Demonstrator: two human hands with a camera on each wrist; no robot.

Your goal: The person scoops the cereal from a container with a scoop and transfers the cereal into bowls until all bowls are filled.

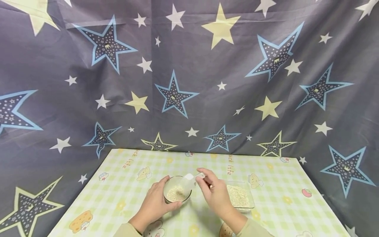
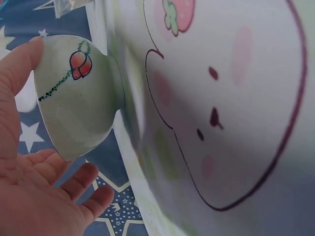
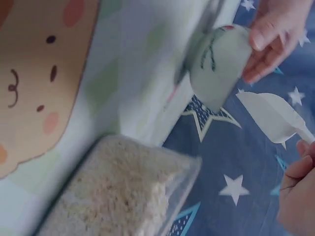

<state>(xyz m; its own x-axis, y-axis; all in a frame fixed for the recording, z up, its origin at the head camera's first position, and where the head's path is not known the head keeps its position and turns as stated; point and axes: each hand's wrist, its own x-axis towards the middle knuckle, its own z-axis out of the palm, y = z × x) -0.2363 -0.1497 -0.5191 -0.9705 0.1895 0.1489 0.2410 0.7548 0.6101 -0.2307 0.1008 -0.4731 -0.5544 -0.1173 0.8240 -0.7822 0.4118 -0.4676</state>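
My left hand (image 1: 157, 200) holds a small pale bowl (image 2: 81, 110) by its sides, thumb at the near rim and fingers at the far left. Painted red buds and a green vine decorate its outside. Inside lie pale flakes resembling oats (image 1: 175, 194). A white scoop (image 3: 273, 117) is pinched by its handle between the thumb and fingers of my right hand (image 1: 216, 194). In the head view its blade tilts down over the bowl; whether flakes remain on it cannot be seen. Right of that hand stands a clear rectangular container (image 1: 251, 199) of similar flakes.
A tablecloth (image 1: 272, 210) with green checks and cartoon figures covers the table. Behind the table hangs a dark curtain (image 1: 201, 108) printed with stars. The clear container stands close beside my right wrist.
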